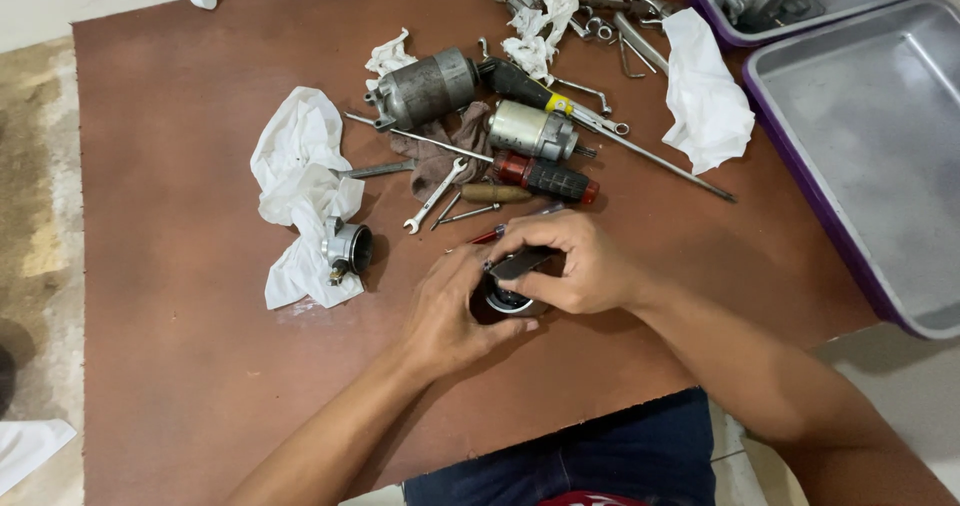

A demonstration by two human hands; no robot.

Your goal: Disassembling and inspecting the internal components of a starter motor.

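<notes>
You're looking down at a brown table (170,296) w/ both your hands meeting near its front edge. Your left hand (450,311) curls around a small round metal part (508,299), fingers closed against its side. Your right hand (575,266) comes in from the right and pinches a small dark flat piece (520,262) right on top of that round part, thumb and fingers closed on it. The round part sits on the table between your palms, mostly hidden.

Just behind your hands: a red-and-black screwdriver handle (548,178), a small open-end wrench (434,196), and a silver motor cylinder (533,130). A bigger grey motor housing (428,87) lies farther back. To the left, a small metal cap (347,247) rests on a crumpled white cloth (298,166). At far right, a grey tray w/ purple rim (870,156).
</notes>
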